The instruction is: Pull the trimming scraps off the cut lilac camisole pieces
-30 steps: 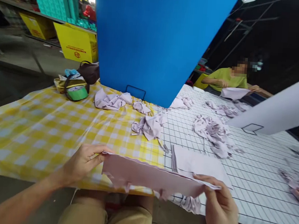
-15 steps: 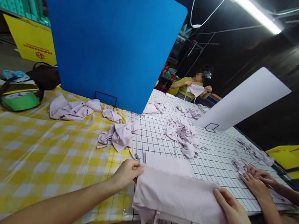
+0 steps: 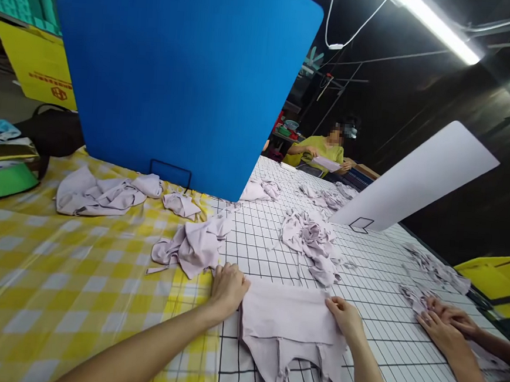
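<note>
A pale lilac strappy top point(image 3: 291, 317) lies on the grid-patterned cloth in front of me, its wide band at the far side and its straps trailing toward me. My left hand point(image 3: 228, 289) is closed at the band's far left corner, fingers curled over the edge. At the far right corner, my right hand point(image 3: 345, 319) pinches the fabric between thumb and fingers. Just beyond my left hand sits a crumpled lilac garment point(image 3: 195, 248). Another tangled heap of garments point(image 3: 313, 240) lies farther off, past the band.
A blue panel point(image 3: 179, 85) stands upright on the table, with a white panel point(image 3: 419, 177) to the right. Yellow checked cloth point(image 3: 92, 296) covers the left side. A neighbour's hands point(image 3: 445, 324) work on fabric at right. Across the table sits another person point(image 3: 320, 152).
Both hands have moved away from me and laid the top down flat on the cloth; its straps now show. My right hand shifted left. The person across has lowered their fabric.
</note>
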A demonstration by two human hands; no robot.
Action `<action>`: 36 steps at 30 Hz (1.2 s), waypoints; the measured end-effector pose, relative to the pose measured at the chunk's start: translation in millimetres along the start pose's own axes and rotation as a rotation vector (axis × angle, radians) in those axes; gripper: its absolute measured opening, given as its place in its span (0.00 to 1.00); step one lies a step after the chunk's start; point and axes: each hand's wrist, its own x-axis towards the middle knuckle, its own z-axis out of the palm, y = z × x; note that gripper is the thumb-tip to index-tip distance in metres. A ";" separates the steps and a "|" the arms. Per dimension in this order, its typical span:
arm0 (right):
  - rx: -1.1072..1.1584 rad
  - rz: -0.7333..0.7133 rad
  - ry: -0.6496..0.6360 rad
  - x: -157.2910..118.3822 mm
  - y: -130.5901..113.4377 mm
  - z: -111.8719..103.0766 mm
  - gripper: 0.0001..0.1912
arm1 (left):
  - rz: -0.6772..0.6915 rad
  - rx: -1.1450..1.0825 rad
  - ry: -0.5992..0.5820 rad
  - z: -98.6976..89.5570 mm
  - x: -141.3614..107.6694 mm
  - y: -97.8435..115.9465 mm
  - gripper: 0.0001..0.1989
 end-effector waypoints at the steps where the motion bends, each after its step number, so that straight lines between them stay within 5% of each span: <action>1: -0.028 0.004 0.006 1.2 -0.2 2.2 0.14 | 0.027 0.028 0.011 2.9 0.7 -1.6 0.13; 11: -0.266 0.008 0.061 -1.1 -6.0 12.3 0.13 | 0.114 0.149 0.103 14.1 1.8 -2.9 0.08; 14: -0.337 0.022 0.069 -6.2 -8.0 17.7 0.16 | 0.269 0.165 0.148 19.7 -7.4 -1.6 0.20; 18: -0.405 0.036 0.084 -11.6 -11.2 21.3 0.21 | 0.454 0.147 -0.056 29.0 -18.5 -9.0 0.30; 21: -0.445 0.028 0.084 -12.7 -15.0 17.0 0.22 | 0.461 0.122 -0.153 22.1 -20.3 -18.9 0.33; 24: -0.485 -0.002 0.168 -11.7 -25.5 13.3 0.23 | 0.520 0.129 -0.033 -0.3 -15.6 -36.2 0.34; 26: -0.480 -0.121 0.282 -13.0 -42.2 18.2 0.23 | 0.439 0.175 0.142 -19.1 -10.3 -53.3 0.31; 29: -0.326 -0.509 0.358 -26.3 -88.3 42.2 0.19 | 0.177 0.235 0.343 -43.0 -4.0 -82.1 0.27; 32: -0.135 -0.895 0.178 -53.6 -151.0 79.0 0.15 | 0.066 0.213 0.311 -56.2 -3.2 -104.0 0.26; 36: -0.076 -1.095 0.019 -83.2 -223.5 118.0 0.18 | 0.066 -0.040 0.177 -72.5 -2.3 -118.3 0.12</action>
